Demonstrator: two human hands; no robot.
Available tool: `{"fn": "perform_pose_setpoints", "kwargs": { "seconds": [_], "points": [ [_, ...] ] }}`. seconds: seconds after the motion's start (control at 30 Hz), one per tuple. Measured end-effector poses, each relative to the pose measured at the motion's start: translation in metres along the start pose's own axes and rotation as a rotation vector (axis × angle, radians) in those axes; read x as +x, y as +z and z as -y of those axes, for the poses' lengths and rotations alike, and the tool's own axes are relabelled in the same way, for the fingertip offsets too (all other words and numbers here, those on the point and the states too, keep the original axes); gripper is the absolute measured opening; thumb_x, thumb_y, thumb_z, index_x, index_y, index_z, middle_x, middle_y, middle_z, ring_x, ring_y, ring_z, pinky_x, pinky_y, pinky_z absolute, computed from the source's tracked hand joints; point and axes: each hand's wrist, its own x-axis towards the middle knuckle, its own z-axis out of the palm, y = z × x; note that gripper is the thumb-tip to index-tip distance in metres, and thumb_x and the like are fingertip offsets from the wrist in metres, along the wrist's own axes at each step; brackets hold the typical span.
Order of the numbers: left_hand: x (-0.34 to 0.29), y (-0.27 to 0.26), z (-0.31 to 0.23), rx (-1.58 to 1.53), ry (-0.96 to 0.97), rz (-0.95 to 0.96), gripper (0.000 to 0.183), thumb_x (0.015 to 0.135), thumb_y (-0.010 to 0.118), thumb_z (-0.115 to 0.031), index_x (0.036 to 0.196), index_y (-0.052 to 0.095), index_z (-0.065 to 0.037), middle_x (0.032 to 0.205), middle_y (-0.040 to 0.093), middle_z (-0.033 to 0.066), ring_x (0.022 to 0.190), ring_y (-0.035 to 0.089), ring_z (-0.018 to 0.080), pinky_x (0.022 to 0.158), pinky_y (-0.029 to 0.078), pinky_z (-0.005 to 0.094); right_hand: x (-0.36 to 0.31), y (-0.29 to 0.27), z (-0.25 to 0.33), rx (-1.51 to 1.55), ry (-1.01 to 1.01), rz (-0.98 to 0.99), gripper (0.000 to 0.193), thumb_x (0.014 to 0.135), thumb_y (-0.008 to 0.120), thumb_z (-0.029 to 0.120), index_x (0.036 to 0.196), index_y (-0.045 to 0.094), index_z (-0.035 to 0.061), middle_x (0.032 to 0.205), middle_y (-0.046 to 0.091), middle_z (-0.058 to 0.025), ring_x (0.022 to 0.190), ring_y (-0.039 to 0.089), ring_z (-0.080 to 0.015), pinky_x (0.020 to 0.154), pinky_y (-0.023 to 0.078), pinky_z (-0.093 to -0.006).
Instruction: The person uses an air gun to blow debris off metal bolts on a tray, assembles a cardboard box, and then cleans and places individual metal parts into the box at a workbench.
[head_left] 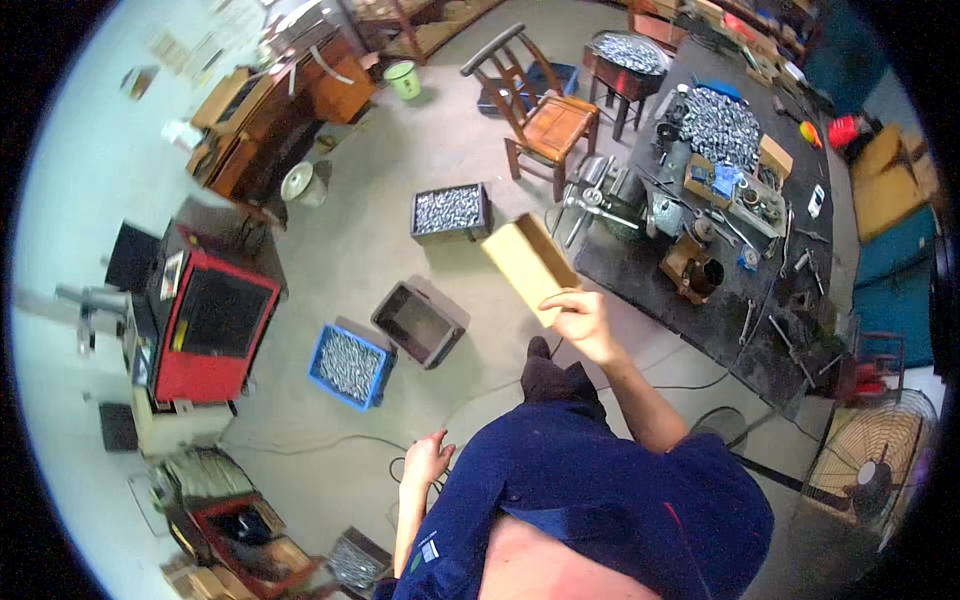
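My right hand grips the lower end of an empty-looking tan cardboard box, thumb and fingers closed on its edge. The box is held tilted in front of me, its open side facing right. My left hand hangs low beside my body, holding nothing, with its fingers loosely apart. On the floor ahead stand a dark empty bin, a blue bin of small metal parts, and a dark crate also filled with metal parts.
A wooden chair stands ahead. At the right, a dark workbench bears a heap of metal parts, wrenches and small boxes. A fan is at lower right, a red machine at left. Cables cross the floor.
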Motion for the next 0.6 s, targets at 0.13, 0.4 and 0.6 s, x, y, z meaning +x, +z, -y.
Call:
{"fn": "perform_pose_setpoints", "kwargs": {
  "seconds": [0.13,0.4,0.6],
  "points": [
    [0.071,-0.069,-0.035,-0.201,0.079,0.009,0.04,0.078,0.061,-0.028,0.112,0.056,-0.007,0.094,0.063,0.0153,0.084,0.061,0.0293,0.074,0.048,0.0369,0.088,-0.01,0.008,-0.026,-0.038,0.042,0.024,0.062,0.051,0.003,0.081,0.066,0.0004,0.069,0.059,-0.0076,0.053,0.049,-0.0088,0.046,0.037,-0.0242],
    [0.178,-0.281,-0.194,-0.727,0.677,0.104,0.03,0.077,0.06,-0.003,0.107,0.056,0.003,0.095,0.064,0.0116,0.088,0.06,0.018,0.081,0.046,0.0298,0.176,-0.07,-0.008,-0.048,0.018,-0.116,0.022,0.06,0.052,0.007,0.075,0.066,0.0013,0.067,0.06,-0.0094,0.061,0.057,-0.0135,0.056,0.045,-0.0253],
    [0.243,-0.432,-0.298,-0.545,1.26,-0.215,0.052,0.074,0.062,-0.045,0.067,0.062,0.006,0.066,0.064,0.0137,0.067,0.065,0.0291,0.072,0.051,0.0436,0.223,-0.093,-0.033,-0.064,0.15,-0.325,0.027,0.058,0.052,0.012,0.078,0.067,-0.0005,0.069,0.061,-0.008,0.064,0.057,-0.0131,0.059,0.045,-0.0252]
  ]
}}
